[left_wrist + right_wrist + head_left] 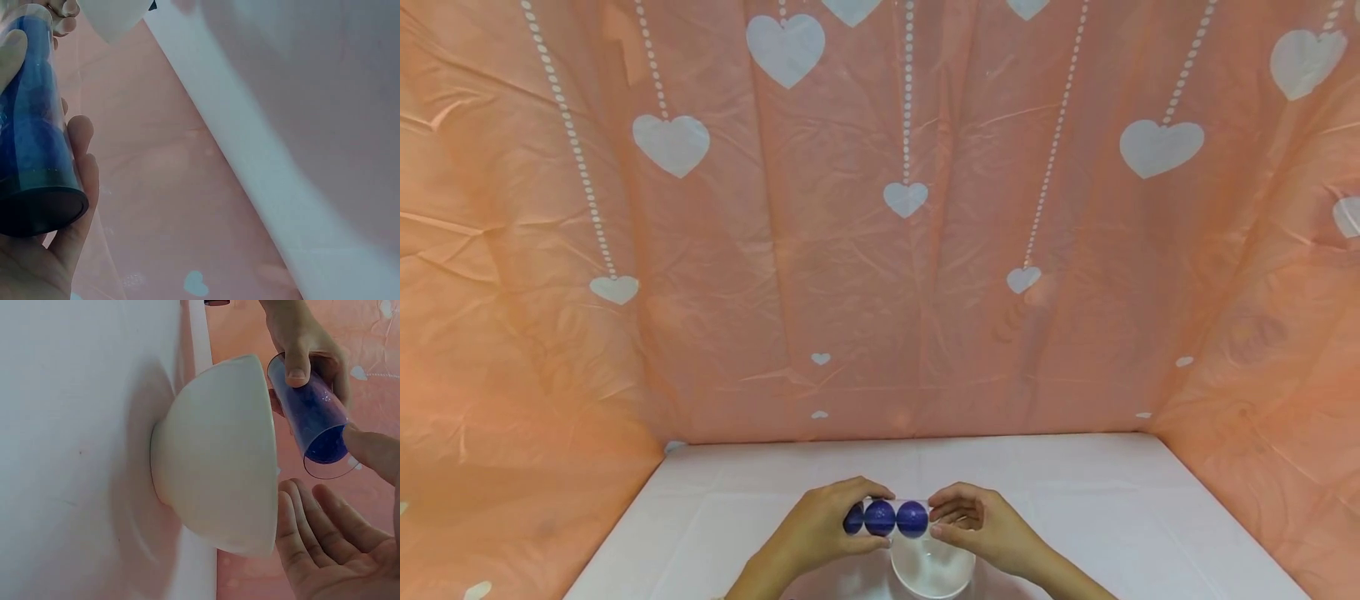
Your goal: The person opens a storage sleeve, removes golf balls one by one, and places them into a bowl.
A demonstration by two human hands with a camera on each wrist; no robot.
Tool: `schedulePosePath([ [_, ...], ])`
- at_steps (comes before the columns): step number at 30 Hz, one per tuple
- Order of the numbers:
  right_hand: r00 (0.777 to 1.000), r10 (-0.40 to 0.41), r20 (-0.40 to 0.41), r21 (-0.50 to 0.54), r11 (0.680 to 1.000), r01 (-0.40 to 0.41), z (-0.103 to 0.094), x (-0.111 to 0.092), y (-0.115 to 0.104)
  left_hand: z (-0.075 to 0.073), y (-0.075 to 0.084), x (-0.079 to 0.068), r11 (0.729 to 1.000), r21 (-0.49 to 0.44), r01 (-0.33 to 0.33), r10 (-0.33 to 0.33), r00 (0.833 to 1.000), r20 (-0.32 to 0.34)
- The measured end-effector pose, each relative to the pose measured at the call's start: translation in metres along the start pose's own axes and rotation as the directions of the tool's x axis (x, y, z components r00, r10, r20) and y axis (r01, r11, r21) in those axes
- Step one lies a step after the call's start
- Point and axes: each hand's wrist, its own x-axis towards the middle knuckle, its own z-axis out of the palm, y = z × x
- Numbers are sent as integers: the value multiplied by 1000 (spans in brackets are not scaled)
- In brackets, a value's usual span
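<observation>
My left hand [820, 521] grips a clear plastic tube [303, 403] with several shiny dark blue balls [912, 519] inside. In the head view the tube lies sideways above the white bowl [931, 571]. A black end [44, 209] closes the tube on the left hand's side. The other end, towards my right hand [988, 529], is uncovered. In the right wrist view, the right fingers [325, 531] are extended, slightly bent, below that uncovered end. The right thumb is at the tube's rim; whether it touches I cannot tell. The bowl's inside is mostly hidden.
The bowl stands upright on a white table [737, 475]. Orange-pink sheeting [850, 292] with white hearts hangs behind the table and along both sides. At the top of the right wrist view is a dark rounded object [217, 302], too cropped to identify.
</observation>
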Motion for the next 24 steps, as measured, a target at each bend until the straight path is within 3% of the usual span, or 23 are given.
schedulePosePath([
  [10, 1000, -14, 18, 34, 999, 14, 1, 1, 0, 0, 1, 1, 999, 33, -41, 42, 998, -41],
  [24, 997, 50, 51, 103, 993, -55, 3, 0, 2, -5, 2, 2, 997, 63, -36, 37, 999, -17],
])
